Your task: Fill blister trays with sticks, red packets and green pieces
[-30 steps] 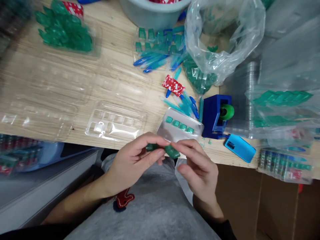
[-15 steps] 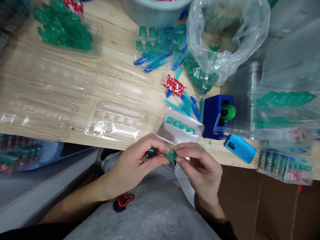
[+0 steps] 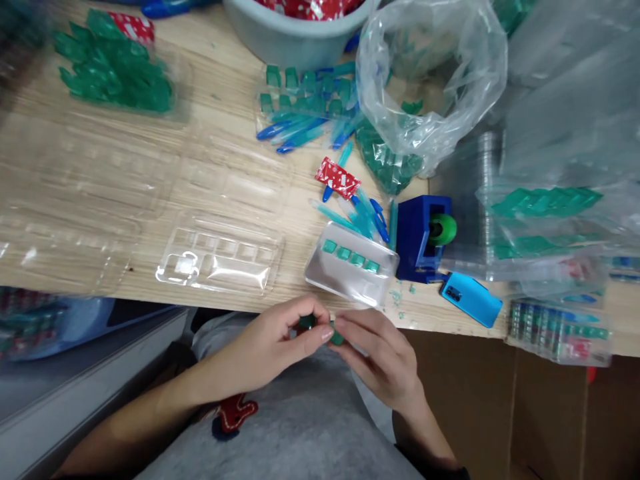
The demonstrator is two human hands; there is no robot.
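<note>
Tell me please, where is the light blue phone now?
In the head view, the light blue phone lies at the table's near edge, right of the dark blue plastic tape dispenser.

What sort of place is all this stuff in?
Probably a little packing workshop: a wooden table holds clear plastic trays, a blue tape dispenser and a round grey tub of red packets.

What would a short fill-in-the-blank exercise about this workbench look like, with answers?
The left hand and right hand meet at a small piece coloured ______.
The colour of the phone is ______.
The grey tray bears a row of ______ green blocks.
Missing words: green; blue; four.
</note>
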